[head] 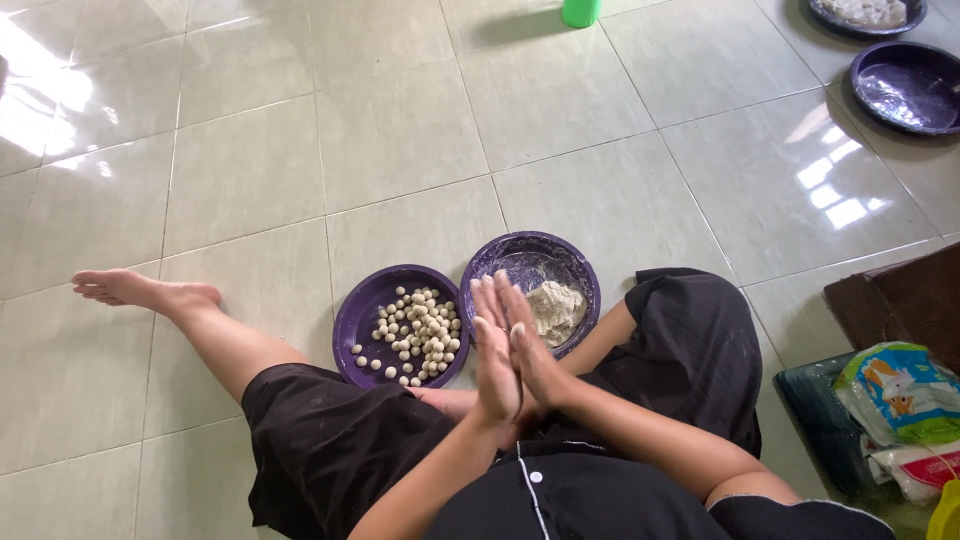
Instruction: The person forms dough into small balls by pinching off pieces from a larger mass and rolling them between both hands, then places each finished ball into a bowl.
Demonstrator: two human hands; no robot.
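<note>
I sit on a tiled floor with my legs apart. My left hand (492,352) and my right hand (531,350) are pressed palm to palm, fingers straight, over my lap. Whatever lies between the palms is hidden. Just beyond the fingertips stand two purple plates. The left purple plate (352,318) holds several small pale dough balls (420,334). The right purple bowl (520,255) holds a lump of pale dough (556,308).
A green cup (580,11) stands at the far edge. Two dark plates (905,85) lie at the top right, one with white pieces. Colourful plastic bags (900,395) and a dark mat (895,300) sit at my right. My bare left leg (185,315) stretches left.
</note>
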